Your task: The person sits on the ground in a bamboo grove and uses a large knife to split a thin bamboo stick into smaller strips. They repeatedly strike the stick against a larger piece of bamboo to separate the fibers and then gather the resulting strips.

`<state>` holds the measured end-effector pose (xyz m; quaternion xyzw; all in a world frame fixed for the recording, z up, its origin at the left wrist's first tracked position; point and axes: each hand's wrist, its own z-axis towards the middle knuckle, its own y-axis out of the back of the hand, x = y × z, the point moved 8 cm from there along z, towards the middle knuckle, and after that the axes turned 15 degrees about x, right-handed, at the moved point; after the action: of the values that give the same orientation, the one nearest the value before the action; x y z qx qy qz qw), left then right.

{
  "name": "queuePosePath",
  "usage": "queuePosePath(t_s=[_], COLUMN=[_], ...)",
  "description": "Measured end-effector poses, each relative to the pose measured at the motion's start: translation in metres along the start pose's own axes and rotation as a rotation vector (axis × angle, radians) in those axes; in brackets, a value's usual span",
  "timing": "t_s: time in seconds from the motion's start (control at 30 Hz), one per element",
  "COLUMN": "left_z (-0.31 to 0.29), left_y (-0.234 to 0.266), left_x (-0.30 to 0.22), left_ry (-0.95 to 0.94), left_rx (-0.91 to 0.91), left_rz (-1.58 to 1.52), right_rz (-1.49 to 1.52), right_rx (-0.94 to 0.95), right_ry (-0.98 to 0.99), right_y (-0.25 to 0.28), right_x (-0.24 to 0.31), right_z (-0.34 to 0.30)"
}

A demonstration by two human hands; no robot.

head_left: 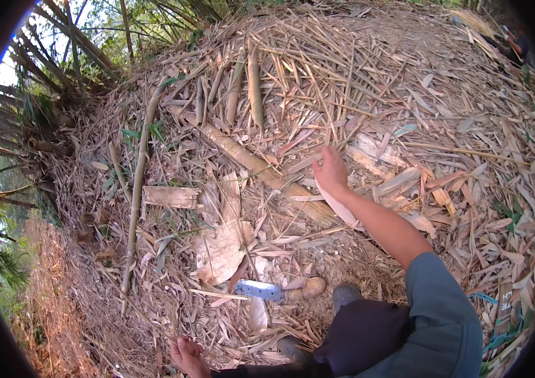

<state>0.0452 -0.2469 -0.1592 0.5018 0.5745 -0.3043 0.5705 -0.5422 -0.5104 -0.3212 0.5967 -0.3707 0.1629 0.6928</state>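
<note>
My right hand (pixel 330 173) reaches out over the leaf litter, right of a thick bamboo pole (pixel 239 154) on the ground. Its fingers are curled together; whatever they pinch is too small to make out. A pale dry strip (pixel 341 209) shows just below that wrist; whether it touches the hand I cannot tell. Low at the left, my left hand (pixel 188 357) is closed, with a thin stick (pixel 151 322) running up and left from its fingers. Between the hands, near my feet, lies a chopping knife with a metal blade (pixel 258 290) and a rounded wooden handle (pixel 308 288).
Cut bamboo lengths (pixel 255 88) and a heap of thin sticks (pixel 318 63) lie at the far side. A long bamboo stem (pixel 138 195) lies to the left. Broad dry sheaths (pixel 223 252) rest beside the knife. Standing bamboo (pixel 78 44) grows at the upper left.
</note>
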Motion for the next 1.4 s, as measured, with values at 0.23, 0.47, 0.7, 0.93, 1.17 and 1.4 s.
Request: queuePosePath(t_s=[0.23, 0.47, 0.7, 0.93, 1.17, 1.4], left_z=[0.002, 0.004, 0.005, -0.001, 0.000, 0.003], left_y=[-0.037, -0.042, -0.045, -0.044, -0.051, -0.072], left_x=[-0.006, 0.003, 0.004, 0.011, 0.003, -0.012], left_ry=[0.099, 0.155, 0.020, 0.231, 0.184, 0.139], left_rx=[0.216, 0.202, 0.263, 0.136, 0.213, 0.272], left_rz=[0.071, 0.015, -0.013, 0.042, 0.076, 0.125], right_rz=[-0.125, 0.160, 1.082, 0.147, -0.174, -0.046], right_rx=[0.006, 0.037, 0.319, 0.105, -0.030, -0.221], right_ry=[-0.409, -0.370, -0.396, -0.380, -0.588, -0.723], right_y=[0.014, -0.003, -0.043, 0.010, 0.036, 0.057], right_x=[-0.074, -0.135, -0.140, -0.135, -0.151, -0.201], right_z=[0.091, 0.121, 0.100, 0.086, 0.060, 0.042])
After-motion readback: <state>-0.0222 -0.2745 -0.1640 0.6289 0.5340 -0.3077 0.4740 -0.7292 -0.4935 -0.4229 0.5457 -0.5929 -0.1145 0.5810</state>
